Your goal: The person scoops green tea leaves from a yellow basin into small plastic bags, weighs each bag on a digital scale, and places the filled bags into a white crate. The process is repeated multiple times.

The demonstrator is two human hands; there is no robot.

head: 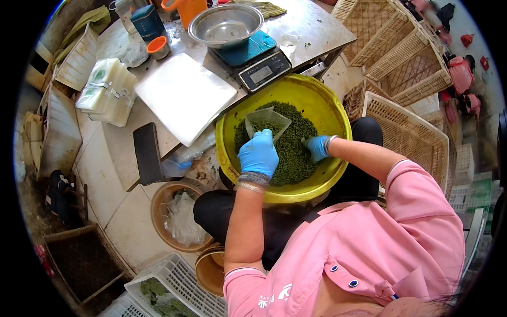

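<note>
My left hand (259,153), in a blue glove, grips a clear plastic bag (267,120) whose mouth spreads over a large yellow plastic tub (285,196). Small green berries or peppercorns (291,166) lie heaped inside the tub. At the heap's right side is my right hand (317,148), also gloved in blue; its fingertips are partly sunk in the green pieces, so whether it holds any cannot be told. Just beyond the tub, a digital scale (259,73) on the table carries a metal bowl (225,25).
The metal table (317,27) holds a stack of clear plastic sheets or bags (184,95), bundled bags (107,91) and a dark phone (147,152). A brown basin (156,214) stands below left, plastic crates (408,130) at right. Several people in pink (461,75) are far right.
</note>
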